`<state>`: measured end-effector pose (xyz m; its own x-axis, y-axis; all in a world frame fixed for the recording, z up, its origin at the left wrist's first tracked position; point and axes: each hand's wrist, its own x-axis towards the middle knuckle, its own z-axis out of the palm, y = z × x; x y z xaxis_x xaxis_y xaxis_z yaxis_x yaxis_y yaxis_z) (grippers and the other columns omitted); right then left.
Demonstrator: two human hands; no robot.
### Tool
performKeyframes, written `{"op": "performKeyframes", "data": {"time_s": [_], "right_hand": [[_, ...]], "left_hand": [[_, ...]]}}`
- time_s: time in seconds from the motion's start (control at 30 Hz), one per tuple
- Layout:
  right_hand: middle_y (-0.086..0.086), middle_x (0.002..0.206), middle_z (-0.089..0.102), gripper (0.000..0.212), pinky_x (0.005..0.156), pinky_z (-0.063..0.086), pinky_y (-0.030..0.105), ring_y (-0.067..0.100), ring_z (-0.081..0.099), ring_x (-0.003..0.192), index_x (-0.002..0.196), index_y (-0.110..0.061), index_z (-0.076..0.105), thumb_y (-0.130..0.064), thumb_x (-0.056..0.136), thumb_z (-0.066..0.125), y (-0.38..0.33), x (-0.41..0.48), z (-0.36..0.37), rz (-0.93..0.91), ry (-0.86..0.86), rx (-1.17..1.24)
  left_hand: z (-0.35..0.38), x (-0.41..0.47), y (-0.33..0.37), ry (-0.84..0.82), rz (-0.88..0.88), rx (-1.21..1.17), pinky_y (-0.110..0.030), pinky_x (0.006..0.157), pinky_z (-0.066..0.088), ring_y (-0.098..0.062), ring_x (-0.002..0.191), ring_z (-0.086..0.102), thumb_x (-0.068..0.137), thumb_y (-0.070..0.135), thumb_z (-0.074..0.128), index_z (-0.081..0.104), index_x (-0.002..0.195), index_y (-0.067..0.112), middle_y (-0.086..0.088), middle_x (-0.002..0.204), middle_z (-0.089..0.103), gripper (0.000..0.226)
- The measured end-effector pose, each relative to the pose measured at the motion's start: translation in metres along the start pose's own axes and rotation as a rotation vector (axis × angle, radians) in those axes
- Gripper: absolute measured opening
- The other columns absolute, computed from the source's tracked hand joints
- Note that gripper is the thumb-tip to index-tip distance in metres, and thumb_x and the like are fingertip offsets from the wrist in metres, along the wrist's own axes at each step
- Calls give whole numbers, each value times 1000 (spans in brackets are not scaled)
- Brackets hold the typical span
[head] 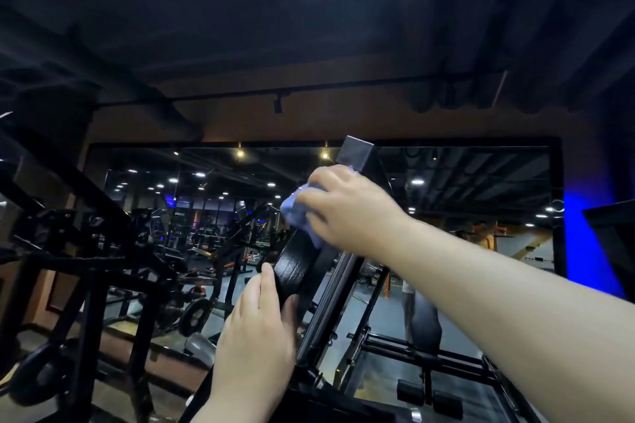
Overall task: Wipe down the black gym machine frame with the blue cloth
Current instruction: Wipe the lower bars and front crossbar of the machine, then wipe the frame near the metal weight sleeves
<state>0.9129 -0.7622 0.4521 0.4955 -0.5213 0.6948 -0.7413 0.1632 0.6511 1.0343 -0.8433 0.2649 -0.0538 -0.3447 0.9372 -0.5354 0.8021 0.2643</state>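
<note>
A black gym machine frame (357,154) rises as a slanted square beam through the middle of the head view, with a glossy black pad (293,263) on its front. My right hand (347,206) grips the bunched blue cloth (297,211) and presses it against the beam just above the pad. My left hand (256,333) is lower down, its fingers wrapped around the left edge of the pad. Most of the cloth is hidden under my right hand.
More black machines and weight plates (194,316) crowd the left side. A large wall mirror (481,189) behind the frame reflects the gym and ceiling lights. A bench base (426,371) stands on the floor to the right. Blue light glows at the far right.
</note>
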Motion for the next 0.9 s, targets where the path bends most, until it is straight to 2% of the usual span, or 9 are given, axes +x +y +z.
{"op": "performKeyframes", "data": {"time_s": [0.1,0.3,0.43,0.5,0.57,0.7,0.77,0.83,0.9], "right_hand": [[14,99,64,33,78,53,48,39,59,88,91,-13,72,-27,84,43,-1,11,0,130,-20,-28],[11,111,63,28,87,50,43,35,59,99,98,-15,71,-24,86,48,2,-24,-8,57,14,63],[15,108,64,27,85,51,49,40,59,95,94,-12,72,-20,83,48,2,-17,-1,153,91,28],[16,105,64,21,91,48,52,42,58,97,89,-11,71,-15,81,52,-18,-13,7,227,101,-5],[17,106,63,16,100,42,55,43,56,102,91,-10,70,-11,80,58,-48,-19,18,188,61,16],[13,112,63,24,106,38,51,38,56,108,97,-14,71,-24,93,50,-75,-42,23,-55,-35,96],[11,115,62,28,104,40,48,35,56,107,101,-16,70,-30,94,47,-60,-37,16,-84,-82,50],[13,118,61,30,104,40,51,38,56,108,104,-15,70,-30,93,46,-42,-29,10,30,-55,-10],[18,119,61,26,104,40,57,43,55,110,104,-12,69,-22,92,48,-40,-27,10,152,-7,-57]], "left_hand": [[1,-1,-2,-5,2,16,-42,68,60,-35,100,72,97,44,36,50,139,-5,-19,121,66,66],[0,0,-1,-51,5,-9,-41,68,60,-33,99,72,100,42,40,52,139,-4,-17,123,67,62],[-5,3,-1,-71,-4,-83,-41,81,58,-32,112,68,98,45,41,50,142,0,-14,130,64,63],[-8,4,3,-95,-35,-127,-41,91,54,-30,123,60,98,49,35,43,148,4,-12,139,58,67],[-11,2,5,-132,-82,-160,-40,96,48,-27,128,54,100,50,34,39,151,10,-6,144,52,64],[-12,-10,-2,-123,-127,-220,-38,78,43,-30,109,57,98,49,38,48,132,14,-2,121,56,50],[-12,-24,-10,-122,-114,-187,-40,85,48,-30,116,57,101,49,35,45,141,10,-6,130,56,57],[-11,-36,-18,-126,-95,-130,-41,101,48,-29,130,52,103,50,28,39,149,4,-13,144,52,66],[-10,-47,-24,-130,-102,-110,-38,110,41,-27,140,45,104,47,25,33,154,3,-14,152,46,67]]}}
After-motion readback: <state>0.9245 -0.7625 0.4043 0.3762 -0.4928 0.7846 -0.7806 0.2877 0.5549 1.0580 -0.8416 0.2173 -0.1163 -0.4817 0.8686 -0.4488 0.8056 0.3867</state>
